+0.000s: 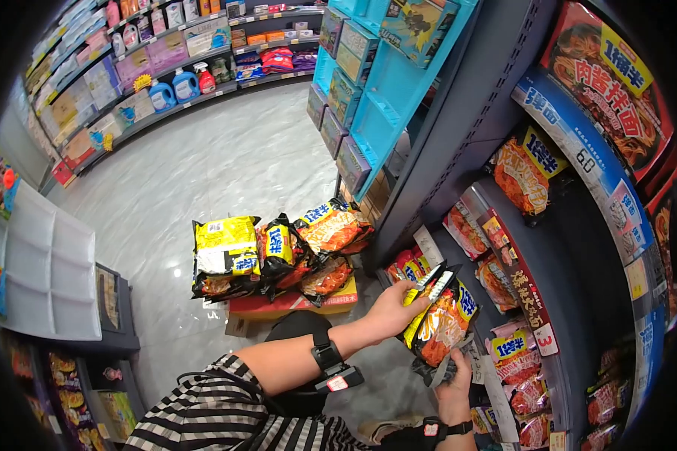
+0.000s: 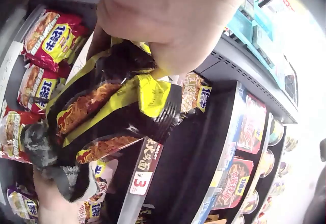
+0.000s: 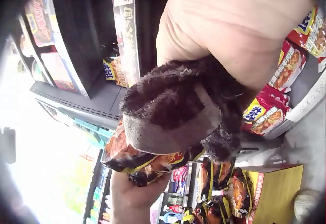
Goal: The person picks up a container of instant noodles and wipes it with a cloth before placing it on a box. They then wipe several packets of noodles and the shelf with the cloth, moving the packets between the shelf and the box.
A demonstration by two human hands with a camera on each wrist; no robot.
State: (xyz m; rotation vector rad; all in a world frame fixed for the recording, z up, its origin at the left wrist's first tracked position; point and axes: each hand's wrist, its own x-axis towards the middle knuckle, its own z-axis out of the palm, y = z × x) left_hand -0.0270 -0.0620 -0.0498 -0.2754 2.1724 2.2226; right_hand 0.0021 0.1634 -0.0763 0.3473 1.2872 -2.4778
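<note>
My left hand [image 1: 390, 310] grips two black-and-yellow instant noodle packets [image 1: 442, 331] by their crimped top ends. In the left wrist view the packets [image 2: 97, 113] lie face to face, slightly fanned apart. My right hand [image 1: 456, 377] holds a grey fuzzy cloth [image 1: 433, 371] against their lower end. Up close in the right wrist view, the cloth [image 3: 173, 132] is dark and plush with a pale edge band, and it covers part of the packets [image 3: 125, 152]. Both hands are in front of the noodle shelf, with the packets between them.
Several similar noodle packets [image 1: 278, 244] are piled on a red-and-yellow carton [image 1: 293, 302] on the floor. Noodle shelves [image 1: 519, 297] with price strips stand close on the right. Beyond the pile is a cyan display rack [image 1: 384, 98]; a white rack [image 1: 49, 255] stands left.
</note>
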